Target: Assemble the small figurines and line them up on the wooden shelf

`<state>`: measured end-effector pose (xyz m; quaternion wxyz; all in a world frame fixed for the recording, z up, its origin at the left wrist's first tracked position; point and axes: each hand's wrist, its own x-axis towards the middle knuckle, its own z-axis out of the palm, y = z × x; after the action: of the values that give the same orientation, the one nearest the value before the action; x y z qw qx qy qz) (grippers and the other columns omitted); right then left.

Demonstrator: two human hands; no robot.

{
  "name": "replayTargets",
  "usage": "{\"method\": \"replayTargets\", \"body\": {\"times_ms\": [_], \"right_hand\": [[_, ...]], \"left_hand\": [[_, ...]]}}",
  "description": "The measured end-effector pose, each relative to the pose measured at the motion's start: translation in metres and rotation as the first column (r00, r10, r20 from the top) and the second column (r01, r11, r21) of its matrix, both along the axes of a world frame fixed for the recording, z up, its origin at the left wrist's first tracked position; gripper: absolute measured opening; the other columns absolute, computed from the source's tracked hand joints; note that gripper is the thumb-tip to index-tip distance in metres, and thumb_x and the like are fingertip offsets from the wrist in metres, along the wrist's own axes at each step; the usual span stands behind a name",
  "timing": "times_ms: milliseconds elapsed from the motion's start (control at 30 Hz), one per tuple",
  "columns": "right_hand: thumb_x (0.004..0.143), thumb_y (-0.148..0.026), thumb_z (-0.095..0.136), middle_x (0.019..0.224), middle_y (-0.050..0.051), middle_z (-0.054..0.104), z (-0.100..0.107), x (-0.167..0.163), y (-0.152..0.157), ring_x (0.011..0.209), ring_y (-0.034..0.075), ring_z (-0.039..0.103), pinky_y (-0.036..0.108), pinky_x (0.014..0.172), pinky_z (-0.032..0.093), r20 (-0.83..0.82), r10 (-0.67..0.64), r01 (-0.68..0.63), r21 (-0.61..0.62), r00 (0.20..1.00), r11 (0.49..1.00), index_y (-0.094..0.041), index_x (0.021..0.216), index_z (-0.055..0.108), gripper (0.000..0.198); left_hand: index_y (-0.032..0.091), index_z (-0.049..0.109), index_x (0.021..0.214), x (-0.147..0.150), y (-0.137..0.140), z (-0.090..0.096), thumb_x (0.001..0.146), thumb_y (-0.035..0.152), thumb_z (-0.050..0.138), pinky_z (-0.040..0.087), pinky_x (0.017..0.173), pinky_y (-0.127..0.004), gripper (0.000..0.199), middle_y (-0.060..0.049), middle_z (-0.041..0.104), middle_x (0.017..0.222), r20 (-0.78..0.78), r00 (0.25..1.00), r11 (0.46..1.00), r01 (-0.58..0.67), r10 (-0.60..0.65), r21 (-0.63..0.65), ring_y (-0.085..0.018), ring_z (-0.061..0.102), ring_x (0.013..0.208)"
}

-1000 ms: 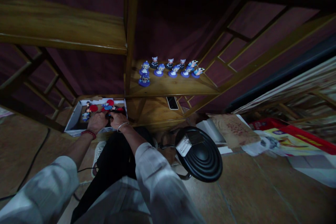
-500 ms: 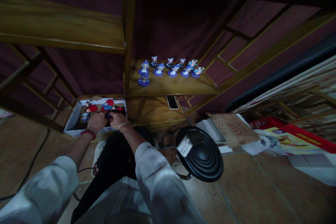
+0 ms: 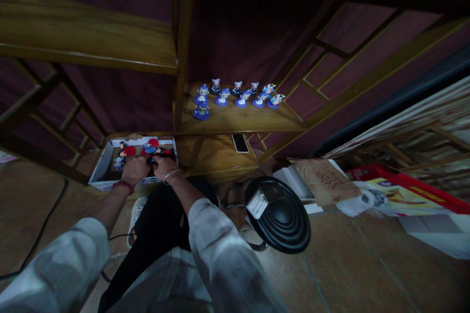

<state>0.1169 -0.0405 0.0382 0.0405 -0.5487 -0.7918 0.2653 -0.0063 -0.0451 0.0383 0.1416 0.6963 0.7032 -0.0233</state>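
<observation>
Low on the left is a white cardboard box (image 3: 98, 168) with several small figurines in it, some with round red bases. Inside it my left hand (image 3: 135, 169), a red bead bracelet at the wrist, has its fingers closed. My right hand (image 3: 164, 166), wearing a silver bracelet, meets it from the right, fingers bent inward. Between the fingertips both hands pinch a small dark and blue figurine (image 3: 152, 160), mostly hidden. A blue figurine (image 3: 119, 162) lies left of my left hand. On the wooden shelf (image 3: 249, 120) above, several purple-based figurines (image 3: 222, 98) stand in rows.
A phone (image 3: 240, 143) lies on the lower shelf board. To my right stands a round black stool (image 3: 286, 220) with a small box (image 3: 261, 200) on its seat. Cardboard packaging (image 3: 326, 181) and a red and yellow box (image 3: 414, 190) lie farther right. Wooden uprights frame the shelf.
The view has shifted very slightly. Both hands stay together in the box, with hardly any visible movement of the fingers.
</observation>
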Motion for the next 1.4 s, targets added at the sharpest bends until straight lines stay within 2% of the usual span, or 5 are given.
{"method": "replayTargets", "body": {"times_ms": [400,767,967,1133,1400], "right_hand": [[0.078,-0.024,0.044,0.108,0.002,0.062,-0.012,-0.001,0.003,0.1,0.017,0.057,0.026,0.083,0.044,-0.036,-0.017,0.018,0.031,0.999,0.999,-0.027,0.112,0.051,0.034],[0.077,-0.021,0.047,0.112,0.002,0.06,-0.001,0.0,0.002,0.1,0.018,0.057,0.027,0.083,0.043,-0.023,0.002,-0.002,0.006,1.0,1.0,-0.027,0.13,0.034,0.055],[0.075,-0.019,0.049,0.119,0.004,0.055,-0.01,-0.001,0.008,0.107,0.017,0.053,0.025,0.089,0.04,-0.064,0.0,-0.001,-0.011,0.998,1.0,-0.025,0.133,0.03,0.061],[0.078,-0.019,0.046,0.117,0.003,0.056,-0.013,-0.001,0.007,0.105,0.015,0.053,0.024,0.089,0.039,-0.095,-0.07,0.075,0.047,0.993,0.996,-0.024,0.126,0.038,0.05],[0.082,-0.023,0.044,0.1,0.002,0.062,-0.011,-0.004,0.005,0.092,0.015,0.058,0.024,0.079,0.042,-0.088,-0.151,0.159,0.101,0.985,0.982,-0.024,0.11,0.047,0.028]], "left_hand": [[0.019,0.058,0.108,0.001,-0.001,0.001,0.078,0.026,0.034,0.044,0.075,-0.033,0.039,-0.016,0.065,0.097,0.0,1.0,1.0,0.004,-0.004,0.009,-0.028,0.061,0.091],[0.019,0.058,0.108,0.001,0.003,0.002,0.08,0.03,0.033,0.044,0.073,-0.032,0.039,-0.014,0.066,0.096,-0.012,0.999,0.999,0.036,-0.036,0.016,-0.027,0.061,0.09],[0.021,0.057,0.112,-0.003,0.005,-0.004,0.079,0.031,0.034,0.044,0.075,-0.032,0.041,-0.012,0.067,0.096,0.002,0.998,0.998,0.056,-0.057,0.04,-0.026,0.062,0.09],[0.021,0.053,0.117,-0.002,0.003,-0.002,0.08,0.027,0.034,0.044,0.077,-0.029,0.042,-0.01,0.067,0.096,0.009,0.999,0.995,0.047,-0.048,0.088,-0.023,0.062,0.09],[0.018,0.057,0.11,-0.001,0.0,0.002,0.082,0.024,0.032,0.044,0.079,-0.027,0.037,-0.009,0.066,0.099,0.077,0.996,0.989,0.038,-0.049,0.14,-0.021,0.061,0.092]]}}
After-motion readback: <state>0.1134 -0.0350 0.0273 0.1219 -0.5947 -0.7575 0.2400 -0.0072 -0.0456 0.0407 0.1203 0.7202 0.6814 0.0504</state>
